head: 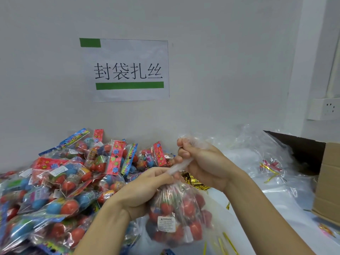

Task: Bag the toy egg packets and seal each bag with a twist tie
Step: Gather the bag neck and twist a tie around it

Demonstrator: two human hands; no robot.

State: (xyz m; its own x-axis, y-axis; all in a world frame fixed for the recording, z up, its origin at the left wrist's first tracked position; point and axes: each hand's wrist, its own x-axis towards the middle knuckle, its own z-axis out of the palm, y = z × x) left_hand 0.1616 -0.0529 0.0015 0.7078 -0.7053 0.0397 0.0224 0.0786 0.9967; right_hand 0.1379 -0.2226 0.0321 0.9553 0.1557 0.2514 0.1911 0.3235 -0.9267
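A clear plastic bag (176, 214) filled with toy egg packets hangs between my hands at the centre. My left hand (145, 188) grips the bag's gathered neck just above the eggs. My right hand (200, 162) holds the twisted upper end of the neck, fingers curled round it. A big heap of toy egg packets (60, 181) with red and blue eggs lies to the left. A bundle of gold twist ties (195, 180) sits behind the bag, and loose gold ties (226, 243) lie on the table below it.
Clear empty bags (257, 153) are piled at the right by the wall. A cardboard box (327, 181) stands at the right edge. A paper sign (128, 70) hangs on the wall and a socket (325, 108) is at the far right.
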